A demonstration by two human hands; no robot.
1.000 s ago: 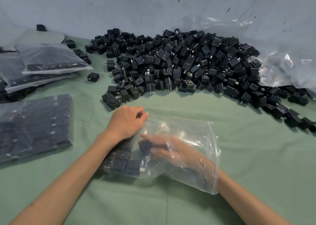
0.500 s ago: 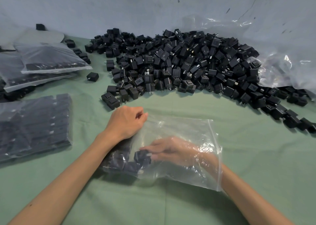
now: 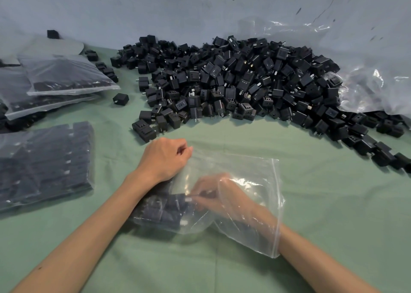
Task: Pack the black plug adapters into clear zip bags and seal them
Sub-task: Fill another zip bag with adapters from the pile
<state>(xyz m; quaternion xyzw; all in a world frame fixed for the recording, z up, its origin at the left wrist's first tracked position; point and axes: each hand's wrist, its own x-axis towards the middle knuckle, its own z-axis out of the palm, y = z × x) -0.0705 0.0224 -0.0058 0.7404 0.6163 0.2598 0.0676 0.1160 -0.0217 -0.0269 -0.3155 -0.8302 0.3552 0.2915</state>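
Green cloth [image 3: 333, 203] bore the bag [image 3: 255, 177]; left hand [image 3: 163, 159] pinched its edge; right hand [image 3: 220, 195] inside, grip unclear, needed to seat adapters [image 3: 162, 210] squarely.

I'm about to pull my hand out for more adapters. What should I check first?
1. Grip of the left hand on the clear zip bag: ok.
2. Bag mouth open round the right wrist: ok.
3. The right hand free of the adapter it touches: cannot tell, blurred.
4. The bagged adapters in tidy rows: ok.
5. Bag full enough to seal: not ok, mostly empty.
6. More in the loose pile: ok.
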